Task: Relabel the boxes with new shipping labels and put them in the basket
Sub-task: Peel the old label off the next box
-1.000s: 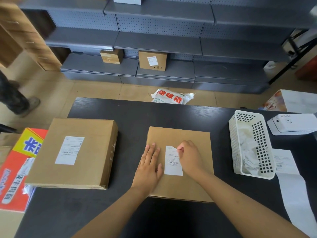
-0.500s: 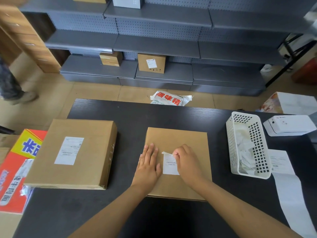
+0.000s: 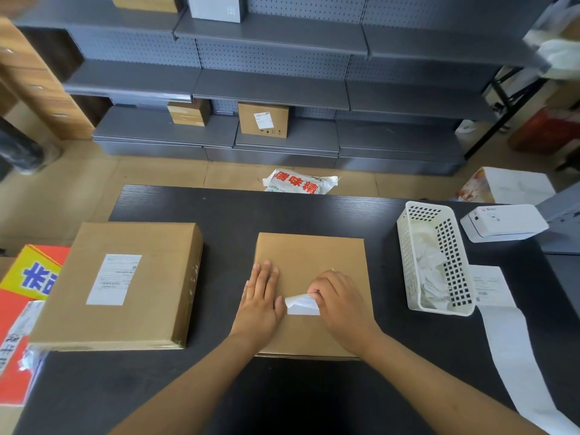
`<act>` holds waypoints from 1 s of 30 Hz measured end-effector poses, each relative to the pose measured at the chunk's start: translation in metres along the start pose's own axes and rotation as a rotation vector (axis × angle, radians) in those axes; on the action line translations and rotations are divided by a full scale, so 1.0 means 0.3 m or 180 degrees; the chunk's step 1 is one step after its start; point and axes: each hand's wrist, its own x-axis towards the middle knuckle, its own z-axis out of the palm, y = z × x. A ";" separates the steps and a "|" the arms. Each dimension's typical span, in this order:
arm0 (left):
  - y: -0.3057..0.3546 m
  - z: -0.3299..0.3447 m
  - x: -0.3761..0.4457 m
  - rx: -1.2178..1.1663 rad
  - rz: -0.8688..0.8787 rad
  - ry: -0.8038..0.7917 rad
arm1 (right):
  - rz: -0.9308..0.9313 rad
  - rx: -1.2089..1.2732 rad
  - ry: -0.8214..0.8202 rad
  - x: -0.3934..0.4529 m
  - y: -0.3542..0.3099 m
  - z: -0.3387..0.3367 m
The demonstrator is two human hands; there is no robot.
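A flat brown cardboard box (image 3: 332, 252) lies in the middle of the black table (image 3: 219, 208). My left hand (image 3: 260, 299) presses flat on its top, fingers together. My right hand (image 3: 339, 299) pinches the white old label (image 3: 301, 304), whose upper part is peeled up and curled toward me; its lower part still sticks to the box. A second, larger brown box (image 3: 150, 277) with a white label (image 3: 113, 279) lies to the left. A strip of new labels (image 3: 502, 324) runs from the white printer (image 3: 502, 222) at the right.
A white perforated basket (image 3: 405, 246) holding crumpled paper stands right of the middle box. A red and yellow carton (image 3: 18, 309) sits at the table's left edge. Grey shelves (image 3: 270, 89) with two small boxes stand behind, and a white bag (image 3: 298, 182) lies on the floor.
My right hand has pulled the label's top edge down toward me, peeling more than half off the box. My left hand stays pressed on the box.
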 end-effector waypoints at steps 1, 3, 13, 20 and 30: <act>-0.002 0.002 0.001 0.0031 -0.0018 -0.0002 | 0.0039 0.0043 0.0049 -0.005 0.001 -0.002; -0.011 0.009 0.004 0.0123 -0.0026 0.0016 | 0.0049 0.0175 0.0188 -0.021 -0.005 -0.003; -0.012 0.018 0.014 0.0262 -0.0049 -0.0051 | 0.0290 0.0724 0.0744 -0.034 -0.049 -0.008; -0.006 0.022 0.010 0.0286 0.0005 -0.0035 | 0.0585 0.1383 0.1354 0.122 -0.087 -0.108; -0.004 0.003 0.014 0.0687 -0.0010 -0.0024 | 0.2107 0.1987 0.0789 -0.016 0.008 -0.023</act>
